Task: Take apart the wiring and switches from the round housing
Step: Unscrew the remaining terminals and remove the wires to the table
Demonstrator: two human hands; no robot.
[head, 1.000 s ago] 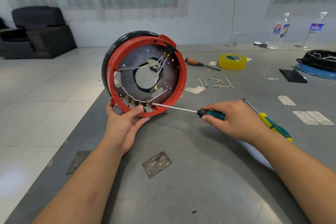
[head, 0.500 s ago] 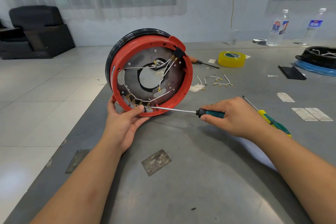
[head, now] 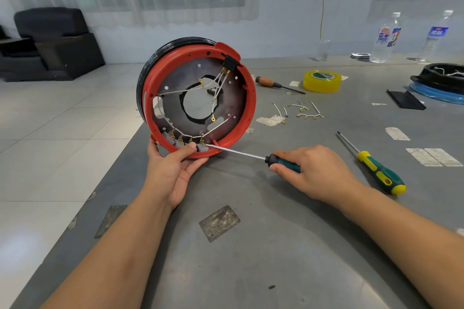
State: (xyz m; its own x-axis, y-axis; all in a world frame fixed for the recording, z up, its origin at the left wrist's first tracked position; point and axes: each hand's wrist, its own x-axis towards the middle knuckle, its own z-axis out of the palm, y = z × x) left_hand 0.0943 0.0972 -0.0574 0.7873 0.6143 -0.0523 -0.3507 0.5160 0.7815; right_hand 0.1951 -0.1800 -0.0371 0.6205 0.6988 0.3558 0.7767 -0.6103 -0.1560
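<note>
Our left hand [head: 175, 173] props the round housing [head: 198, 98] on edge at the near-left part of the worktop [head: 263, 246], fingers closed on the lower red rim, thumb pressed beside the row of switches [head: 187, 142]. Our right hand [head: 311, 173] is wrapped shut on the handle of a screwdriver [head: 251, 157], its tip set against the rightmost switch terminal. We judge the step in hand to be freeing that switch or its wire from the rim; several white wires [head: 216, 88] are still strung across the inner plate up to a black connector [head: 229, 63] at the top, so much of the job remains. The next move calls for a steady hold on the rim and careful prying or turning at the terminal; which one, we cannot tell. Our own thumb sits close to the tip, a slip risk. Nearby: loose wire pieces [head: 298, 109] already lying on the worktop, a second green-and-yellow screwdriver [head: 374, 167], a wooden-handled one [head: 276, 84], yellow tape roll [head: 322, 81], two bottles [head: 385, 37] far back. None obstructs the work.
</note>
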